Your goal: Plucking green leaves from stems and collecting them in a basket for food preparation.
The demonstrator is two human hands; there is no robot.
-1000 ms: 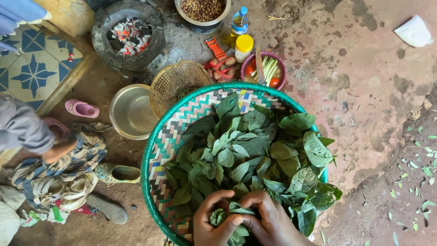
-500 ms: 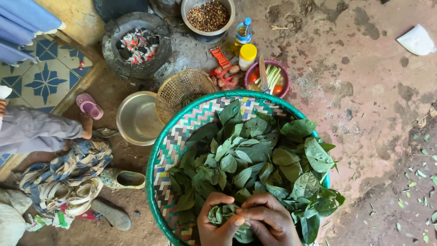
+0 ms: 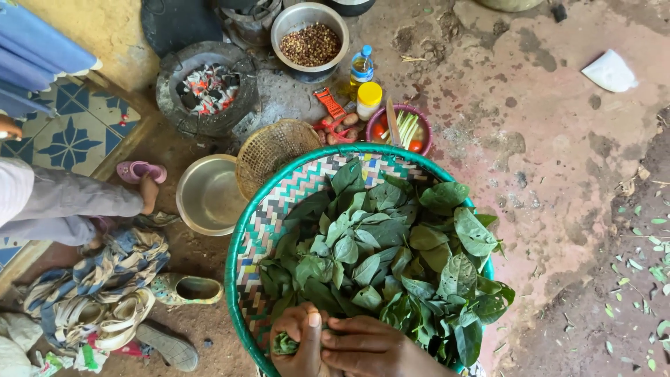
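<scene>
Obs., head view, looking straight down.

L hand (image 3: 299,341) at near rim of woven tray (image 3: 246,230) (green edge, zigzag weave). Grip pressed together around a small wad of green leaves (image 3: 285,343); thumb on top. R hand (image 3: 370,349) lies just beside it, touching; fingers (image 3: 349,327) curled inward toward the wad. Can't tell whether R pinches a leaf or only steadies.

Main leaf pile (image 3: 391,258) fills centre + right of tray, loose, unbundled; some leaves overhang right rim.

Step in hand (judgement): gathering/compressing leaves into a tight handful, early on, as most of pile looks untouched.

Next move calls for (judgement): firm L hold so wad doesn't spring apart; R free to draw more from pile w/o pushing leaves over the rim.

Surroundings, on the floor: empty metal bowl (image 3: 208,195) and small basket (image 3: 271,150) beyond tray; charcoal stove (image 3: 208,89) w/ glowing coals; bowl of dark seeds (image 3: 310,43); pink bowl of vegetables (image 3: 399,129). Another person's foot (image 3: 146,192) at left, apart from tray.
</scene>
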